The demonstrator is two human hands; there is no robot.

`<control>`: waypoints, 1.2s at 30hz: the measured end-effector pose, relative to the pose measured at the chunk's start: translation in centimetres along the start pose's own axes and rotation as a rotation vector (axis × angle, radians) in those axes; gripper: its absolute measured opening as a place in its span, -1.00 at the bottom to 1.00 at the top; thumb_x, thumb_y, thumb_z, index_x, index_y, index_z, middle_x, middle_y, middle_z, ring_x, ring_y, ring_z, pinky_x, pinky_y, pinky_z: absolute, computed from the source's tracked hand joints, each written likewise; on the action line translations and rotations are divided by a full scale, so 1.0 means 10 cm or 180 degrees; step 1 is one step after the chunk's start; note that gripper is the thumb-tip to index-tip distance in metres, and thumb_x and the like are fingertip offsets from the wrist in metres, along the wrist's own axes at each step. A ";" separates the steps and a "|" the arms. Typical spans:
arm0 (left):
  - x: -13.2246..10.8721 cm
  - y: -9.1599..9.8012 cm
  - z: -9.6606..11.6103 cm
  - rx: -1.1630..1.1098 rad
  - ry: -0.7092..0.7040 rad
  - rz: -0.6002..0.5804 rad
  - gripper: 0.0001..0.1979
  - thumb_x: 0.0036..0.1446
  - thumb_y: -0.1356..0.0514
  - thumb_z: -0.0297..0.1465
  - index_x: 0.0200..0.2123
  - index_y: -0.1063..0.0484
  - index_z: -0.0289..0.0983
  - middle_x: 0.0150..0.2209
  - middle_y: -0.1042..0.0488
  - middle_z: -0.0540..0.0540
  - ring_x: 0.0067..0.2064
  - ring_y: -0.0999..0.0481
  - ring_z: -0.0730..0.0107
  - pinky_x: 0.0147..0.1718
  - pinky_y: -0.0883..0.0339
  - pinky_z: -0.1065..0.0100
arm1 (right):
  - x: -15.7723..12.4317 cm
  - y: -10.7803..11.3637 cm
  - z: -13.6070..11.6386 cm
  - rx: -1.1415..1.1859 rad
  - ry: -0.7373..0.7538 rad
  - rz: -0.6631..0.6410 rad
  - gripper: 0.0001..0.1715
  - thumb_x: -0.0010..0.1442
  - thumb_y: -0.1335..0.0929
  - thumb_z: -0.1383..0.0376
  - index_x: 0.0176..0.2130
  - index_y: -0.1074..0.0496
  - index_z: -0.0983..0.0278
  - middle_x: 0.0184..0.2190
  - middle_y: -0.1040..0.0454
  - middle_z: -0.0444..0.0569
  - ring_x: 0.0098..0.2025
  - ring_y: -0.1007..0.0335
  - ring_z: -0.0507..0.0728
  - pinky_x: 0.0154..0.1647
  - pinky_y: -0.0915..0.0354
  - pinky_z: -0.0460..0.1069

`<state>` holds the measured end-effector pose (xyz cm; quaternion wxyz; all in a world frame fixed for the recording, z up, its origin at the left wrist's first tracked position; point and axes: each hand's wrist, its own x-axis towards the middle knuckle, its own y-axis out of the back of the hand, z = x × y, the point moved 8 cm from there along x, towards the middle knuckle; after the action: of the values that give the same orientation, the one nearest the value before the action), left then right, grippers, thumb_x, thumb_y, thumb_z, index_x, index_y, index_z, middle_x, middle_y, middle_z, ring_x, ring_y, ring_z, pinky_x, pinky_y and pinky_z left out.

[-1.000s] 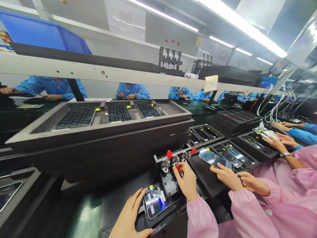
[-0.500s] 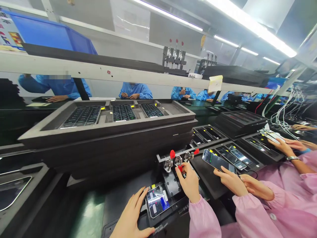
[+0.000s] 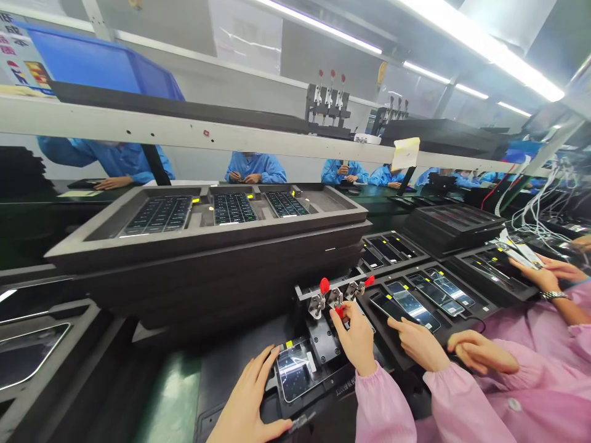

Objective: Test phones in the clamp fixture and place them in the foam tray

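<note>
A phone (image 3: 295, 375) lies screen up in a black fixture (image 3: 327, 342), with a yellow tab at its top edge. Fingers spread, my left hand (image 3: 252, 397) rests along the fixture's left side, its fingertips at the phone's upper left corner. My right hand (image 3: 354, 337) is closed round the lowered red handle of the middle toggle clamp (image 3: 339, 311). Two more clamps flank it: a left one with an upright red knob (image 3: 324, 285) and a right one with a tilted red knob (image 3: 369, 281). My right fingers partly hide the middle handle.
To my right, a co-worker's hand (image 3: 422, 344) holds a phone (image 3: 386, 307) over a foam tray (image 3: 482, 306) of phones. Ahead stands a tall stack of foam trays (image 3: 221, 258) below a white shelf beam (image 3: 258, 136). Another tray with phones (image 3: 32, 354) sits at left.
The phone screen in the fixture goes from a bright, coloured display to a dark one. The co-worker has lowered a phone toward the tray. My hands stay in place.
</note>
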<state>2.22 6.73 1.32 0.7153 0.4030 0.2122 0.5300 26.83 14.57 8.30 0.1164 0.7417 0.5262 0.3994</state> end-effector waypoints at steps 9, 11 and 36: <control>0.00 0.00 0.01 0.0042 0.0008 0.0009 -0.02 -0.14 -0.31 -0.20 0.26 0.20 -0.11 0.29 0.07 -0.13 0.26 0.00 0.01 0.19 0.02 0.01 | 0.17 1.02 0.46 0.0461 0.0257 0.0123 -0.61 0.24 -0.12 0.07 -0.38 -0.36 0.19 -0.45 -0.42 -0.07 -0.30 -0.39 0.15 -0.26 -0.33 0.11; -0.01 0.01 0.02 0.0045 0.0004 0.0012 -0.02 -0.14 -0.31 -0.21 0.26 0.20 -0.11 0.29 0.07 -0.13 0.26 0.01 0.03 0.20 0.02 0.02 | 0.15 1.03 0.37 0.0593 0.0293 0.0411 -0.64 0.24 -0.12 0.08 -0.36 -0.34 0.19 -0.43 -0.42 -0.08 -0.27 -0.38 0.15 -0.24 -0.32 0.14; 0.30 -0.24 0.36 0.0368 -0.0110 -0.0012 -0.16 -0.10 -0.25 -0.25 0.23 0.07 -0.08 0.27 0.02 -0.19 0.27 0.05 -0.04 0.14 0.19 -0.24 | -0.16 0.36 0.21 -0.0239 0.0501 0.0434 -0.68 0.24 -0.21 0.20 -0.09 -0.45 0.16 0.15 -0.18 0.00 0.16 -0.07 0.24 0.12 -0.06 0.24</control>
<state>7.35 8.01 1.91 0.6954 0.4523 0.2309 0.5085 30.55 12.19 8.32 0.0749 0.7372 0.4667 0.4828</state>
